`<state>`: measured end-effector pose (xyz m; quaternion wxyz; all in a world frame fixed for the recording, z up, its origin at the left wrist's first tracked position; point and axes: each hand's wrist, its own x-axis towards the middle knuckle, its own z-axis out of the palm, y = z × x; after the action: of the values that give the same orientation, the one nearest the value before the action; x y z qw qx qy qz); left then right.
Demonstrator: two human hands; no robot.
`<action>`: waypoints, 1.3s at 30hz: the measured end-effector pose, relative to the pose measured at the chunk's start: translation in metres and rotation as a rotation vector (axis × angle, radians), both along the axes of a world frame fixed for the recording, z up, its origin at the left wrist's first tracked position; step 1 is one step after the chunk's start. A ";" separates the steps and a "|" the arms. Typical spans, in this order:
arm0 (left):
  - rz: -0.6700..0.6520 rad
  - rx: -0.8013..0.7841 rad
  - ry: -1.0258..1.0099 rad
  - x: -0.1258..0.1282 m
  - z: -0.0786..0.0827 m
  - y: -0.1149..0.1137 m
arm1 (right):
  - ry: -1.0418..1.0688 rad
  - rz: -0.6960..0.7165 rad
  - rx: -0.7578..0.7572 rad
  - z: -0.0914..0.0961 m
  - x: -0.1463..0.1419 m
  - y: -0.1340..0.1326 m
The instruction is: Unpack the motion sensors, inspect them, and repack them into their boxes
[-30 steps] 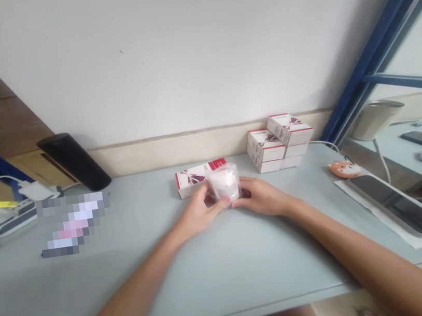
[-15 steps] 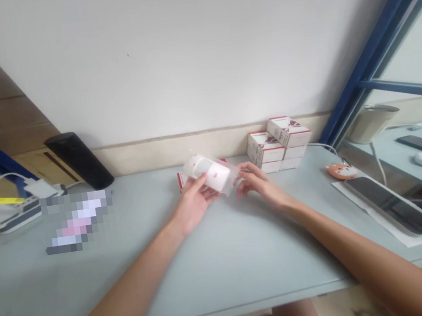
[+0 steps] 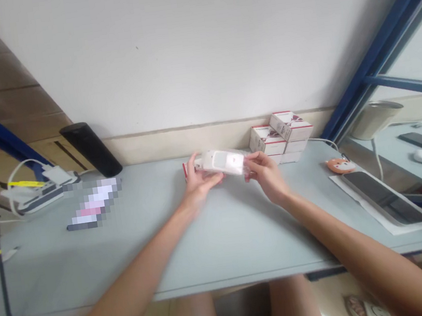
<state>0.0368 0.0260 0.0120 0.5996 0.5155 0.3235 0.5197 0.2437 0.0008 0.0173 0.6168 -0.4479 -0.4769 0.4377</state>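
1. Left hand (image 3: 201, 177) is curling around one end of a clear-bagged white device (image 3: 222, 162), and right hand (image 3: 267, 177) is pinching the other end, holding it above the desk.
2. Open desktop is stretching down to the desk's front edge (image 3: 228, 282).
3. Stacked red-and-white boxes (image 3: 280, 135) are standing just beyond the right hand, near the wall (image 3: 198, 65).

clear glossy plastic sleeve (image 3: 222, 162) | matt pale-grey desk (image 3: 168, 247) | smooth white cardboard boxes (image 3: 267, 142)

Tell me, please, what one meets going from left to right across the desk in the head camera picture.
Power strip → black cylinder → left hand → white item in clear bag → right hand → white boxes → orange fox toy → tablet
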 end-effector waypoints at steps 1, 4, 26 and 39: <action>-0.016 0.043 0.050 0.000 -0.002 0.001 | -0.024 -0.031 0.010 0.000 0.002 0.001; 0.026 0.209 0.222 -0.001 -0.008 0.002 | -0.081 -0.085 0.050 -0.003 0.006 0.003; 0.201 0.297 0.457 -0.012 0.002 -0.003 | -0.631 -0.050 0.260 -0.018 0.014 0.007; -0.325 -0.233 0.081 -0.014 0.021 -0.007 | -0.369 -0.013 0.131 -0.015 0.012 0.011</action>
<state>0.0227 0.0187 0.0325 0.7176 0.5085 0.3180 0.3541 0.2556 0.0123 0.0023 0.5495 -0.4826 -0.6065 0.3119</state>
